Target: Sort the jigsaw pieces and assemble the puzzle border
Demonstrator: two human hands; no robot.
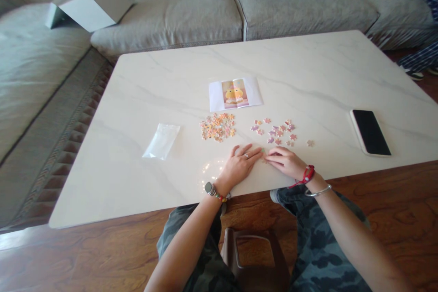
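Note:
My left hand [240, 163] lies on the table with its fingers stretched out and slightly spread, the fingertips at a small pale puzzle piece [264, 156]. From the other side, my right hand [285, 161] meets it, thumb and fingers closed together at the same piece, which they partly hide. Just beyond the hands sits a dense pile of orange and pink jigsaw pieces [218, 127]. To its right, a looser group of pinkish-purple pieces [278, 131] is scattered, with one single piece [310, 143] lying apart.
A creased picture sheet [253, 92] showing yellow figures lies behind the pieces. On the left is a clear plastic bag [162, 141], on the right a phone [371, 132]. The marble-patterned table [137, 86] stands before a grey sofa [178, 16]. A person's checked trouser leg [420, 58] shows far right.

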